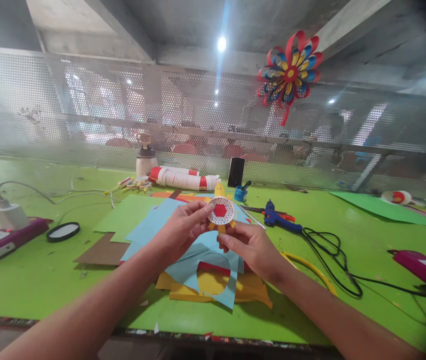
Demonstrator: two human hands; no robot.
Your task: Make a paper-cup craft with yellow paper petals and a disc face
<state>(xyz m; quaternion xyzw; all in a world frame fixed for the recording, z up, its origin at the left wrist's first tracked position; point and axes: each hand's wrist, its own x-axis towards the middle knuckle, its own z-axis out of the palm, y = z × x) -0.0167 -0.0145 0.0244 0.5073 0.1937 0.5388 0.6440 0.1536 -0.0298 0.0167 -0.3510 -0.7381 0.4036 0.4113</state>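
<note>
Between my two hands is a small paper turtle (222, 211), held up over the table with its yellow head upward. Its round white shell has coloured dots and a red hexagon in the middle. My left hand (189, 222) pinches the shell's left edge between thumb and fingers. With closed fingers, my right hand (248, 245) grips the turtle's lower end, near the yellow tail and foot. Beneath the hands lie light blue paper sheets (188, 267), one with a round hole cut out, on top of yellow paper (250, 290).
A blue glue gun (281, 218) with a black cord lies to the right, near a yellow ring (310, 267). Stacked paper cups (188, 179), a phone (236, 172) and a spray bottle (145, 159) are at the back. Purple power strips (17, 240) sit at both sides.
</note>
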